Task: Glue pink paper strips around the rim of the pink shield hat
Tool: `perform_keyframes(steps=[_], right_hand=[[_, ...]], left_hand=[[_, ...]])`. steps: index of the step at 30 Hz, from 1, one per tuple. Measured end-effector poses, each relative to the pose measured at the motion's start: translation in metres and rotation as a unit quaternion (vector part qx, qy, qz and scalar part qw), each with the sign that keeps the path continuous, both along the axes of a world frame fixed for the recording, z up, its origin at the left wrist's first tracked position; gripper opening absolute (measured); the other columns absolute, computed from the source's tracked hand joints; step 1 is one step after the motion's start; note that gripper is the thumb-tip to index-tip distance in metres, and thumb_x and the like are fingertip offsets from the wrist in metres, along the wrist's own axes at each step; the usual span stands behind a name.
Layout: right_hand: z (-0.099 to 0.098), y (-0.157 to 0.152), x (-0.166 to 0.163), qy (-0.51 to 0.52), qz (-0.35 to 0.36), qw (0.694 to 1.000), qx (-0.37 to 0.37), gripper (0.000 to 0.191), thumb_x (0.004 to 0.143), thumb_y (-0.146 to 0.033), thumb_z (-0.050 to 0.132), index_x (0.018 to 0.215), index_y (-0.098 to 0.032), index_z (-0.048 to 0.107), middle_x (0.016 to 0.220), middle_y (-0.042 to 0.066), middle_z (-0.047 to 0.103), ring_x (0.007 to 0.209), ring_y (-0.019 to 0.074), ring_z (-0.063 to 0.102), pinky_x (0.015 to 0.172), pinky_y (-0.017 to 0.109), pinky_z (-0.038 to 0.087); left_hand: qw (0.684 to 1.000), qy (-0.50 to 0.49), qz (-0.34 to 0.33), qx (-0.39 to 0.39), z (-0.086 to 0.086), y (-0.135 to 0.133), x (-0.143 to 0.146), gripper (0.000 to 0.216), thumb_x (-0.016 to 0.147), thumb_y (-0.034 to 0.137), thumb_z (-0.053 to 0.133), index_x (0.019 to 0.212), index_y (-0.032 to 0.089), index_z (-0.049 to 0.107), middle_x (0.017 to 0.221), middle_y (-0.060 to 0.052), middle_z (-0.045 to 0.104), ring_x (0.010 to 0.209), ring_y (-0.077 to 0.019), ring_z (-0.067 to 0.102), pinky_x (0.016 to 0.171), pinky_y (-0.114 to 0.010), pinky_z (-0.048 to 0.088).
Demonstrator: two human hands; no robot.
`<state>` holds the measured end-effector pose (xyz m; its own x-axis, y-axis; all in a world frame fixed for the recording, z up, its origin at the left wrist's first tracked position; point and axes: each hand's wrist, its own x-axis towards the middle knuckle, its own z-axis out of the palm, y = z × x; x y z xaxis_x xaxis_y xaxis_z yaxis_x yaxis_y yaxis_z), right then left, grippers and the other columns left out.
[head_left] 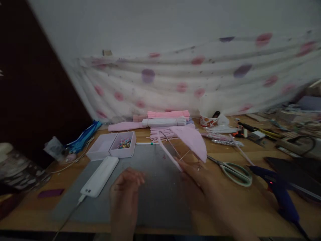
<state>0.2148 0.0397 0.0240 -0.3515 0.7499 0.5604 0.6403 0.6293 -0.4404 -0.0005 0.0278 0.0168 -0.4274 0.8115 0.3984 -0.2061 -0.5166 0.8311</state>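
Note:
My right hand is closed on a light pink craft piece and holds it above the right side of the grey mat. The piece has a curved pink panel, a bent pink strip along its near side and thin struts between them. Over the middle of the mat, apart from the piece, is my left hand. Its fingers are loosely bent and somewhat blurred, with nothing visible in them.
Left lie a white phone on a cable and a two-part box with colourful beads. Pink and white pipe cleaner bundles lie behind. Green-handled scissors and a blue glue gun with a lit red light lie right.

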Motion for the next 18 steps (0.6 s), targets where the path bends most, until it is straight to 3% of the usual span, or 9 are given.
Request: perform_keyframes(steps=[3, 5, 7, 10, 12, 14, 16, 18], right_hand=[[-0.014, -0.002, -0.022, -0.102, 0.030, 0.993, 0.053, 0.051, 0.088, -0.001, 0.046, 0.132, -0.022, 0.062, 0.089, 0.009, 0.075, 0.081, 0.0236, 0.069, 0.084, 0.040, 0.051], [-0.027, 0.001, -0.032, -0.146, 0.055, 0.985, 0.074, 0.050, 0.086, 0.003, 0.048, 0.126, -0.020, 0.065, 0.081, 0.007, 0.074, 0.075, 0.0236, 0.068, 0.079, 0.040, 0.050], [-0.040, 0.006, -0.037, -0.153, 0.062, 0.983, 0.083, 0.040, 0.085, 0.003, 0.053, 0.112, -0.021, 0.071, 0.077, 0.007, 0.073, 0.072, 0.0233, 0.066, 0.070, 0.036, 0.048], [-0.046, 0.009, -0.032, -0.141, 0.046, 0.986, 0.081, 0.030, 0.083, 0.003, 0.056, 0.085, -0.022, 0.074, 0.077, 0.007, 0.073, 0.072, 0.0218, 0.066, 0.064, 0.032, 0.047], [-0.038, 0.003, -0.027, -0.099, 0.019, 0.993, 0.053, 0.028, 0.086, -0.001, 0.055, 0.086, -0.021, 0.073, 0.078, 0.005, 0.074, 0.070, 0.0194, 0.067, 0.060, 0.028, 0.047], [-0.022, -0.010, -0.024, 0.009, -0.018, 0.999, 0.026, 0.020, 0.090, -0.009, 0.055, 0.092, -0.021, 0.070, 0.077, 0.003, 0.073, 0.067, 0.0166, 0.068, 0.057, 0.026, 0.048], [-0.004, -0.025, -0.026, 0.129, -0.041, 0.991, 0.024, 0.011, 0.091, -0.019, 0.058, 0.091, -0.020, 0.068, 0.075, 0.002, 0.073, 0.065, 0.0150, 0.069, 0.059, 0.024, 0.050], [0.012, -0.036, -0.031, 0.180, -0.044, 0.983, 0.019, 0.010, 0.091, -0.022, 0.059, 0.091, -0.021, 0.069, 0.075, 0.001, 0.073, 0.066, 0.0142, 0.069, 0.060, 0.023, 0.052]], left_hand=[[0.987, -0.132, -0.065, -0.067, 0.012, -0.003, 0.010, 0.035, 0.067, 0.048, 0.084, 0.059, 0.018, 0.067, 0.055, 0.003, 0.060, 0.053, -0.0088, 0.058, 0.058, -0.022, 0.054], [0.974, -0.184, -0.084, -0.105, 0.017, -0.006, 0.016, 0.032, 0.067, 0.049, 0.084, 0.068, 0.018, 0.074, 0.064, 0.000, 0.069, 0.059, -0.0101, 0.064, 0.061, -0.021, 0.056], [0.959, -0.215, -0.127, -0.135, 0.018, -0.009, 0.020, 0.036, 0.070, 0.051, 0.081, 0.082, 0.018, 0.079, 0.081, -0.006, 0.077, 0.071, -0.0139, 0.071, 0.071, -0.025, 0.059], [0.936, -0.222, -0.230, -0.149, 0.014, -0.013, 0.021, 0.044, 0.078, 0.056, 0.071, 0.099, 0.018, 0.079, 0.109, -0.013, 0.077, 0.094, -0.0195, 0.073, 0.089, -0.030, 0.057], [0.928, -0.192, -0.287, -0.142, 0.010, -0.015, 0.022, 0.047, 0.083, 0.060, 0.063, 0.105, 0.021, 0.078, 0.121, -0.012, 0.073, 0.108, -0.0226, 0.070, 0.099, -0.033, 0.053], [0.932, -0.146, -0.305, -0.132, 0.004, -0.020, 0.025, 0.051, 0.086, 0.064, 0.055, 0.109, 0.024, 0.077, 0.126, -0.011, 0.070, 0.117, -0.0260, 0.066, 0.107, -0.040, 0.047], [0.946, -0.083, -0.288, -0.124, -0.002, -0.025, 0.029, 0.054, 0.091, 0.065, 0.044, 0.115, 0.027, 0.074, 0.132, -0.008, 0.066, 0.125, -0.0283, 0.060, 0.114, -0.046, 0.040], [0.960, 0.010, -0.255, -0.111, -0.006, -0.031, 0.032, 0.055, 0.096, 0.061, 0.034, 0.123, 0.030, 0.070, 0.138, -0.006, 0.062, 0.132, -0.0284, 0.054, 0.117, -0.049, 0.035]])
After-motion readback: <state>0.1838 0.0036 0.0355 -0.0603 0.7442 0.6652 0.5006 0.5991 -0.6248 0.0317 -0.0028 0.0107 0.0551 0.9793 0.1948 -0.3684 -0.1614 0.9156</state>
